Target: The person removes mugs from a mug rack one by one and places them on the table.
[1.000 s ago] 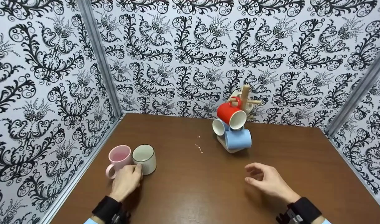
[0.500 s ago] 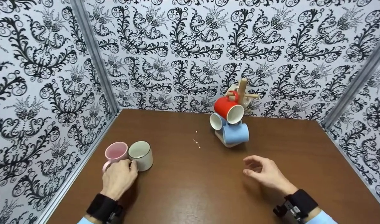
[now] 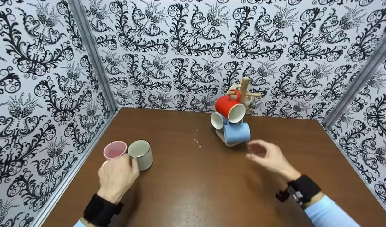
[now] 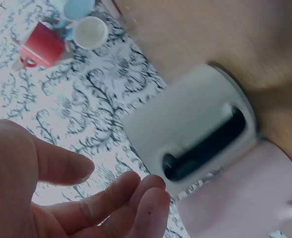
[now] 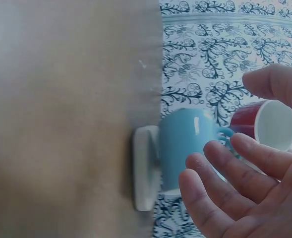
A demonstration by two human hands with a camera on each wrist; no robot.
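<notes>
A white mug [image 3: 141,156] with a dark rim stands upright on the left of the table, beside a pink mug [image 3: 115,149]. My left hand [image 3: 118,176] is just in front of them, hiding part of the pink mug. In the left wrist view, the white mug's dark handle [image 4: 205,144] faces the hand, whose bent fingers and thumb stand apart around nothing. On the right, my right hand [image 3: 271,157] hovers near a light blue mug [image 3: 237,132] on a wooden mug tree [image 3: 244,85]. Its fingers [image 5: 220,153] are loosely spread and hold nothing.
A red mug [image 3: 230,108] hangs on the tree above a second blue mug [image 3: 218,120]; something pale hangs behind the post. Small white specks [image 3: 197,142] lie mid-table. Patterned walls [image 3: 167,56] border the back and sides.
My left hand has risen and drawn back slightly from the two mugs. My right hand has moved forward, closer to the light blue mug. The head view has shifted a little.
</notes>
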